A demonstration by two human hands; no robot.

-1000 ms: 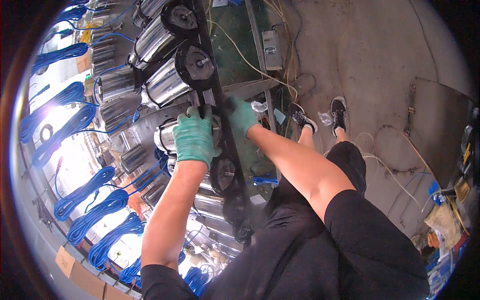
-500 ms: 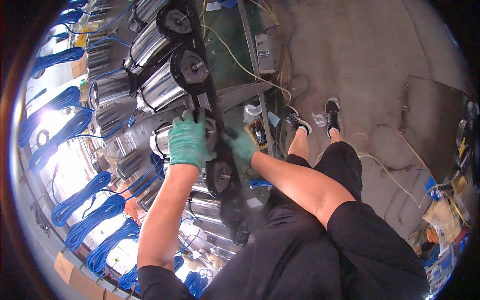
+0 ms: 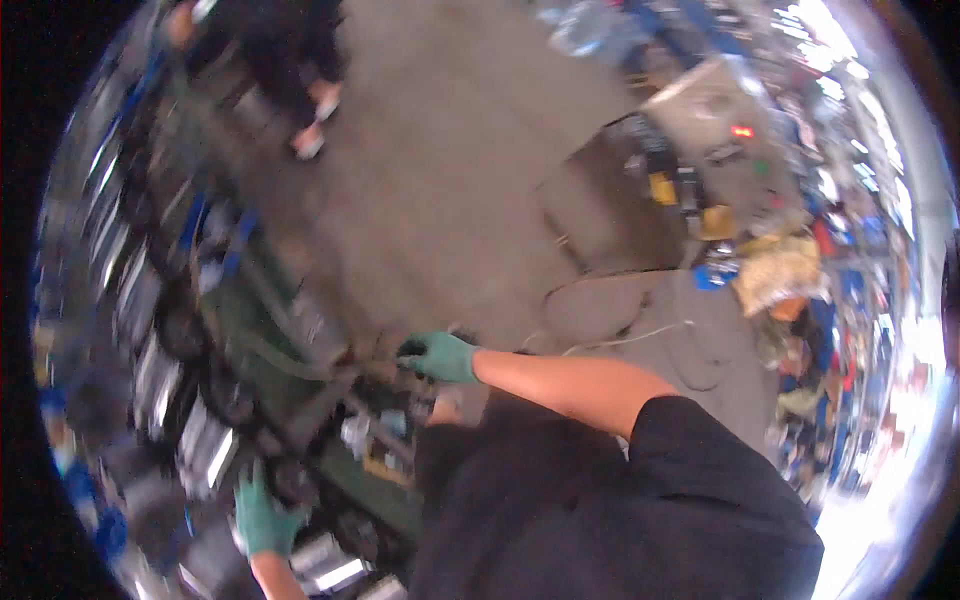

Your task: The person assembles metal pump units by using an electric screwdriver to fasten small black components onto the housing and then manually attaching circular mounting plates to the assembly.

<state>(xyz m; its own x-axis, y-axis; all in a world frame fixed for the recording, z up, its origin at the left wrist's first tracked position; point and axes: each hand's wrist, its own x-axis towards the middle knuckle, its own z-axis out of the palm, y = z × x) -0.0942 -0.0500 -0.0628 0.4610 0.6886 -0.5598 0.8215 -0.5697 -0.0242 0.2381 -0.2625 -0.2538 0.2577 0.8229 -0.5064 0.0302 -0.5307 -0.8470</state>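
My left hand (image 3: 264, 515), in a green glove, is at the lower left with its fingers and thumb spread. It is beside a row of shiny metal cylinders with black round ends; one cylinder (image 3: 207, 447) is just beyond it and another cylinder (image 3: 335, 565) lies to its right. Whether the hand touches either one is blurred. Near the middle of the view, my right hand (image 3: 445, 357), gloved in green too, reaches left over the floor. Its fingers are curled around something small and dark that I cannot make out.
Another person in dark clothes (image 3: 285, 50) is at the upper left. A dark flat panel (image 3: 620, 200) lies on the grey floor (image 3: 440, 180). A pale cable (image 3: 630, 338) runs across the floor to the right. Crumpled tan packaging (image 3: 785, 275) is among clutter on the right.
My view has swung to the right, so the cylinders now lie lower left and more floor shows. My hands have moved apart, the right one away from the row.
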